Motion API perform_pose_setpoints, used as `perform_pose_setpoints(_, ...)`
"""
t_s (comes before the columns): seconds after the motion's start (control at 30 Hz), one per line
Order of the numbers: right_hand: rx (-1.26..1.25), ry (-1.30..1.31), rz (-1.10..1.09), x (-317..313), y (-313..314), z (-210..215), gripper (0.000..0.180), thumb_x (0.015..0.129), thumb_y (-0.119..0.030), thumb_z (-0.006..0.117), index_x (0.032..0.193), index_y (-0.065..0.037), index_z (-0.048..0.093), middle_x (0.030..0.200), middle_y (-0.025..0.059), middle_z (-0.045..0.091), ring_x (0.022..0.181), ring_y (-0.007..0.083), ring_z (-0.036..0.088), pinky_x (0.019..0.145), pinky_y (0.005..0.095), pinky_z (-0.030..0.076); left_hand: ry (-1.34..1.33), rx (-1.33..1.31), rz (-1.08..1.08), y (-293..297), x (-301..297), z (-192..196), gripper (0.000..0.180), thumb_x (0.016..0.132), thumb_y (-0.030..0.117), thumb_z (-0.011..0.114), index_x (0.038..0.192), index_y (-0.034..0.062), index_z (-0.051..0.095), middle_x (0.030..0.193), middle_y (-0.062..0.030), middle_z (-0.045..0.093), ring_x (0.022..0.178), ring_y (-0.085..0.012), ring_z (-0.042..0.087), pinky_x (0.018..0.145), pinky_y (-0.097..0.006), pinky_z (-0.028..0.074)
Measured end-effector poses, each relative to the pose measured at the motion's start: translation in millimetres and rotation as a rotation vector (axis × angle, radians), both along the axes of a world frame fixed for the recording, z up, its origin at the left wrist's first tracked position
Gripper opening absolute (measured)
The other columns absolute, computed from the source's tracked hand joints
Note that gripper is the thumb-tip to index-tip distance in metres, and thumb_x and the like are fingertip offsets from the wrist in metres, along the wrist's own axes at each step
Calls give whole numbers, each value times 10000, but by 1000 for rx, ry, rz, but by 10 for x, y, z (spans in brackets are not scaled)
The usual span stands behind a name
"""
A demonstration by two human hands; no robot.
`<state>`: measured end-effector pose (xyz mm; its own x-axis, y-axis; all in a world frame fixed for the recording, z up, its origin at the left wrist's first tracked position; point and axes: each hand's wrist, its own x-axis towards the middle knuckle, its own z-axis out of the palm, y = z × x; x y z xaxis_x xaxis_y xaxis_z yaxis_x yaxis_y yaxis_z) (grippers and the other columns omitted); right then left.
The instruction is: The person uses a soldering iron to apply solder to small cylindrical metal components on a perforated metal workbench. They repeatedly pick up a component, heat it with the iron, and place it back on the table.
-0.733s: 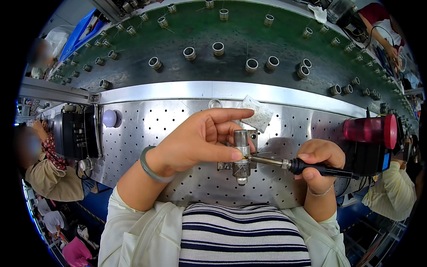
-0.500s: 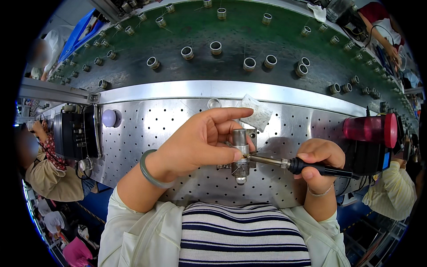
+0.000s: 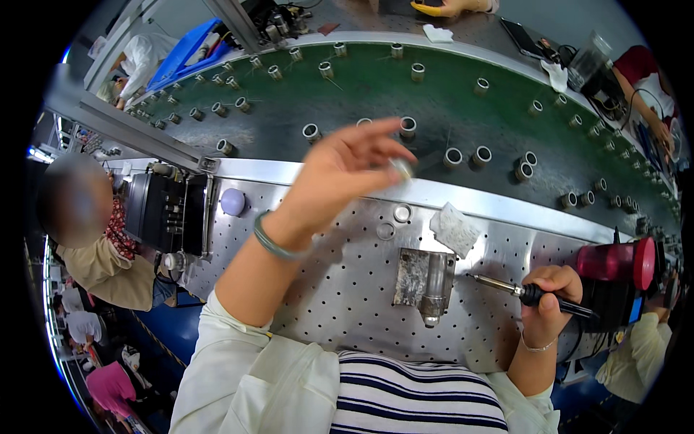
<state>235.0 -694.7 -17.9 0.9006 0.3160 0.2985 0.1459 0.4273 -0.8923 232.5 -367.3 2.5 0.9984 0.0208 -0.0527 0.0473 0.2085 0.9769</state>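
Observation:
My left hand (image 3: 336,166) is raised over the near edge of the green conveyor belt (image 3: 289,108). Thumb and fingers are pinched on a small metal ring (image 3: 402,171), blurred by motion. My right hand (image 3: 543,325) grips a soldering iron (image 3: 535,294) by its black handle, its thin tip pointing left above the perforated metal table (image 3: 347,311). Left of that tip stands a metal fixture (image 3: 413,281) with a flat plate and a horizontal rod, and the iron does not touch it. Two small rings (image 3: 403,213) lie on the table behind the fixture.
Many metal cylinders (image 3: 453,157) stand on the belt, some with thin wires. A whitish cloth pad (image 3: 455,228) lies behind the fixture. A lilac ball (image 3: 233,202) and black equipment (image 3: 155,210) are at left, a red container (image 3: 614,264) at right. Co-workers sit on both sides.
My left hand has left the fixture and moved up and away to the belt, carrying the metal ring. The soldering iron has drawn back to the right, off the work. My view has shifted.

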Motion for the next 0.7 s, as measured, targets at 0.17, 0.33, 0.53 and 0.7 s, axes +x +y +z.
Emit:
perform_pose_setpoints(0.17,-5,35,-2,-12,10,13,258,795,-157,752,844,20,571,713,104,613,481,113,566,457,196,433,-162,1034,580,1464,381,-320,374,767,79,726,1126,16,646,992,-84,674,856,-141,614,778,-267,497)
perform_pose_setpoints(0.33,-39,55,6,27,12,-18,248,796,-151,746,844,19,572,699,92,602,479,115,565,442,190,427,85,1312,638,2048,459,-556,309,713,160,749,995,45,699,930,-113,660,845,-229,624,737,-335,500)
perform_pose_setpoints(0.53,-63,71,-50,33,-36,-46,259,799,-172,742,839,16,569,700,93,602,473,107,555,446,190,428,-273,1065,390,1259,223,-371,252,771,141,731,1003,47,698,1068,-68,611,876,-167,598,727,-265,474)
perform_pose_setpoints(0.7,-46,75,-2,45,-28,-47,252,802,-167,737,847,18,571,703,99,606,477,107,557,446,190,426,-202,1244,298,1091,-35,-476,198,742,106,736,917,31,680,956,-77,609,864,-209,576,722,-300,457)
